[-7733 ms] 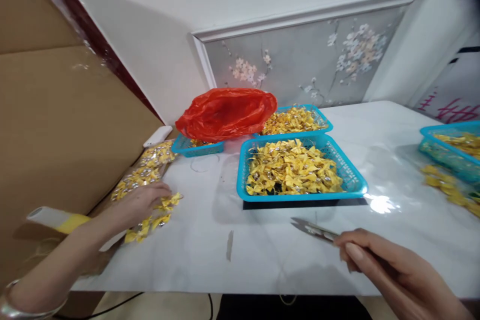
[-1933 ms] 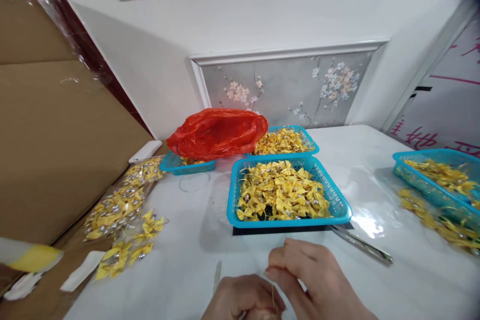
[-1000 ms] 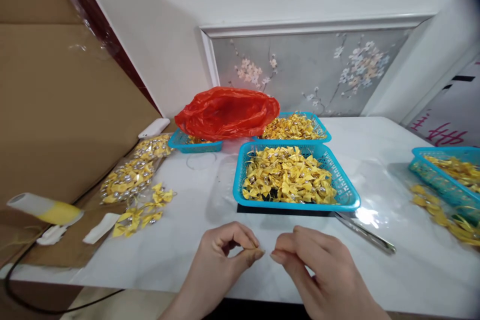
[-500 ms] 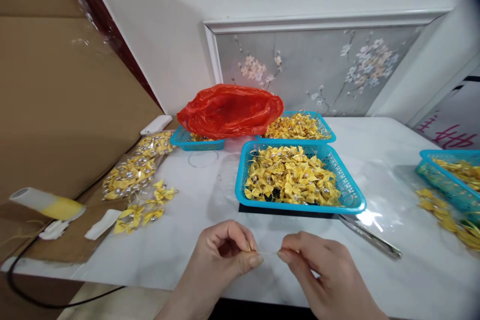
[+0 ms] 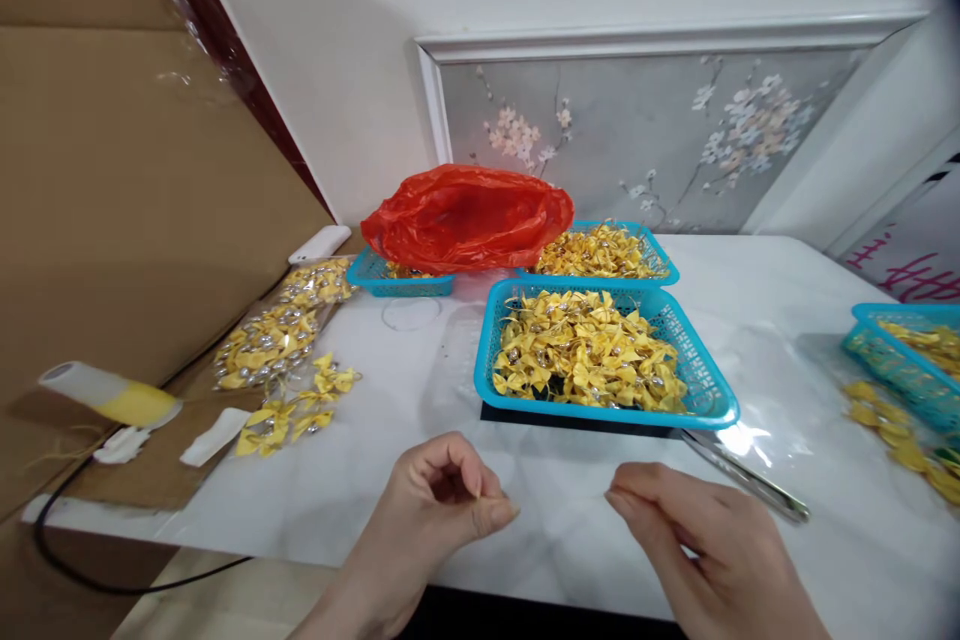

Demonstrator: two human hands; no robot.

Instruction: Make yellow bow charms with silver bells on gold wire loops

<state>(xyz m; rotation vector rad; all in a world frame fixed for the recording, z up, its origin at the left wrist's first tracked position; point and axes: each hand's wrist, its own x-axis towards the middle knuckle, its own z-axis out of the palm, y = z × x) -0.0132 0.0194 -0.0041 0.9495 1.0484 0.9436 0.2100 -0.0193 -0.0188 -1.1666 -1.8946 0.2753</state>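
My left hand (image 5: pixel 442 500) is closed in a pinch in front of the middle basket, with a tiny golden bit at the fingertips. My right hand (image 5: pixel 694 540) also pinches, thumb against forefinger, a short way to the right. A thin clear thread runs between the fingertips, so fine here that it hardly shows. Just beyond the hands, a blue plastic basket (image 5: pixel 484 345) holds a heap of yellow ribbon bows (image 5: pixel 592 350) with silvery beads. Tweezers (image 5: pixel 750 480) lie right of the basket, above my right hand.
A red plastic bag (image 5: pixel 465 220) sits at the back between blue baskets. Bagged yellow bows (image 5: pixel 262 345) and loose ones (image 5: pixel 266 425) lie left, near a white-and-yellow tube-like object (image 5: pixel 112 395) and black cable (image 5: pixel 45 530). Another blue basket (image 5: pixel 900 360) stands at the right edge.
My right hand has moved right, widening the gap between my hands. The thread seen between them is now much fainter. The view has shifted slightly.
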